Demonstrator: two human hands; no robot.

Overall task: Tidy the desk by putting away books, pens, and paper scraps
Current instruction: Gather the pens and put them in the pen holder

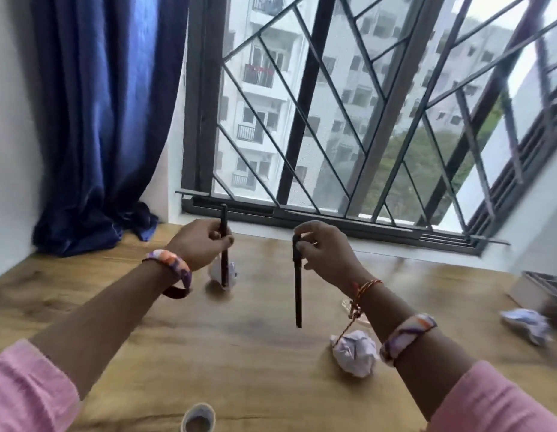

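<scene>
My left hand [199, 241] grips a black pen [224, 263] held upright above the wooden desk [208, 338]. To its right, my right hand [324, 249] pinches a second black pen [297, 291] near its top end, so it hangs straight down. A crumpled white paper ball [214, 272] lies on the desk behind the left pen. Another crumpled ball [355, 352] sits under my right forearm. A third scrap of paper [526, 322] lies at the far right.
A grey organiser box [539, 288] stands at the right edge of the desk. The rim of a round cup [198, 417] shows at the bottom edge. A blue curtain [108, 135] hangs at the back left, and a barred window [348, 120] runs along the back.
</scene>
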